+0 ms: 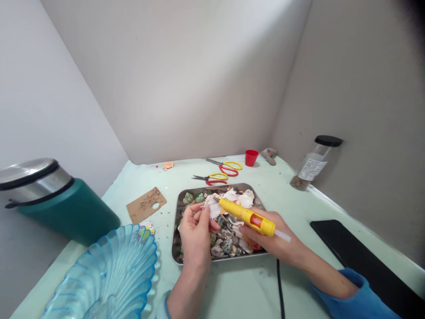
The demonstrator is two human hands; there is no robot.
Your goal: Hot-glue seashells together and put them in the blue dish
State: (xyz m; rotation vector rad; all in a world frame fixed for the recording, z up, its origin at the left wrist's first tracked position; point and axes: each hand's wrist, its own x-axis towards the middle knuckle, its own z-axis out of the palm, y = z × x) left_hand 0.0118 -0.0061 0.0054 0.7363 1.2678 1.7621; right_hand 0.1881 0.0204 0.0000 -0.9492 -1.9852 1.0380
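Note:
Over a metal tray (175,239) of mixed seashells, my left hand (196,228) pinches a white shell piece (213,208) between thumb and fingers. My right hand (270,230) is wrapped around a yellow hot glue gun (244,213), with a clear glue stick (282,235) poking out of its back end. The nozzle points left and meets the upper edge of the white piece; whether it touches cannot be made out. Spotted, green and white shells (227,245) fill the tray under both hands. The glue gun's handle is hidden by my right hand.
Two pairs of scissors (217,177) and a red cup (251,158) lie behind the tray. At left are a brown card (146,205), a blue shell-shaped dish (109,270) and a green bottle (73,212). A jar (314,164), a black slab (358,261) and a cable (280,288) are at right.

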